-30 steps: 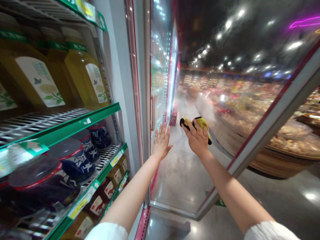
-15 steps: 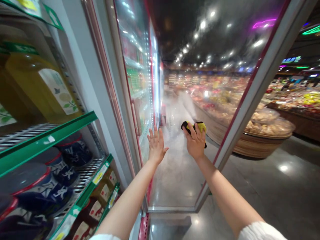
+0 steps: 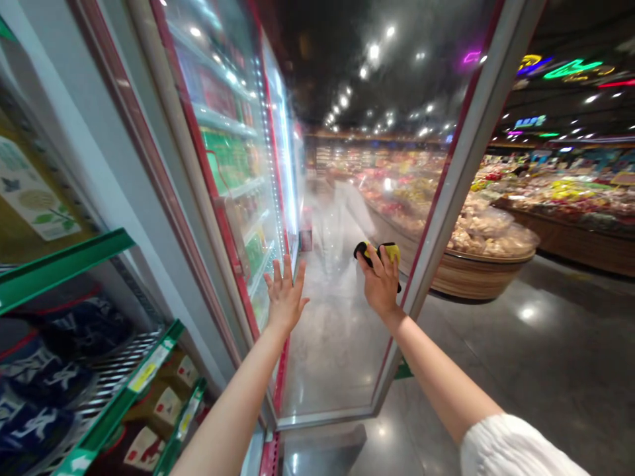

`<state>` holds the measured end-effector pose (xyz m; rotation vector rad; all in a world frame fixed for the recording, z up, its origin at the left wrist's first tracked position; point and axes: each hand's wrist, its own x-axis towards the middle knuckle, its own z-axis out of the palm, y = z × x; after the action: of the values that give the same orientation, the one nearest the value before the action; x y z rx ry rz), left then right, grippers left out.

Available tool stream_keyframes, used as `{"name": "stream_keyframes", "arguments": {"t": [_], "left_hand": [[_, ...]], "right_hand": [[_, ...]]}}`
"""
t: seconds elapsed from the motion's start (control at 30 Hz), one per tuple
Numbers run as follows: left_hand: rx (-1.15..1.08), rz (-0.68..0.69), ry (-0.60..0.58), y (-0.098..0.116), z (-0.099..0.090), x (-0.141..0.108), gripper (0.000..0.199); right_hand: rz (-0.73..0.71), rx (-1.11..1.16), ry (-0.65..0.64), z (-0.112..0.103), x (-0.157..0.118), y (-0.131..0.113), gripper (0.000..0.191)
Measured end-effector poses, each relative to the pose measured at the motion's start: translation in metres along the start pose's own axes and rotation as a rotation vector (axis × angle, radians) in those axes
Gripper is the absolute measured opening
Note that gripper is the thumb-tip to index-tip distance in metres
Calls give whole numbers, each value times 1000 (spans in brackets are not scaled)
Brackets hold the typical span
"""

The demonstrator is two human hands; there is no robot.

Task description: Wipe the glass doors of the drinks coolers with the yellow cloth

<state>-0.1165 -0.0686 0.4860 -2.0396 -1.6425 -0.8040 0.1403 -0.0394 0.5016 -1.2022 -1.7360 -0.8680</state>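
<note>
Cloth (image 3: 393, 252), yellow and black, is under the right hand (image 3: 381, 283), up against the glass door (image 3: 332, 373); fingers lie over it, slightly apart, holding it. Versus a second ago: right hand and cloth sit nearer the door's right frame (image 3: 480, 125). Left hand (image 3: 284, 307) holds nothing; fingers fanned wider than before, at the glass, can't tell if touching. View has swung right: bottles at left reduced to one cut-off bottle (image 3: 37, 192), jars (image 3: 44, 373) partly cropped, wooden bin (image 3: 479, 277) now mostly outside the frame.
</note>
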Motion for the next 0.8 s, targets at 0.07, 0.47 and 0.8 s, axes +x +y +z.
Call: {"name": "stream_keyframes", "arguments": {"t": [0.07,0.47,0.8], "left_hand": [[2,-9,4,0,0,0,102],[-33,26,23,-6,-2,-2,106],[-80,127,113,-15,0,-5,116]], "right_hand": [[18,4,-41,0,-13,2,52],[62,-23,72,-13,11,47,48],[-71,-120,16,-21,-3,44,54]]}}
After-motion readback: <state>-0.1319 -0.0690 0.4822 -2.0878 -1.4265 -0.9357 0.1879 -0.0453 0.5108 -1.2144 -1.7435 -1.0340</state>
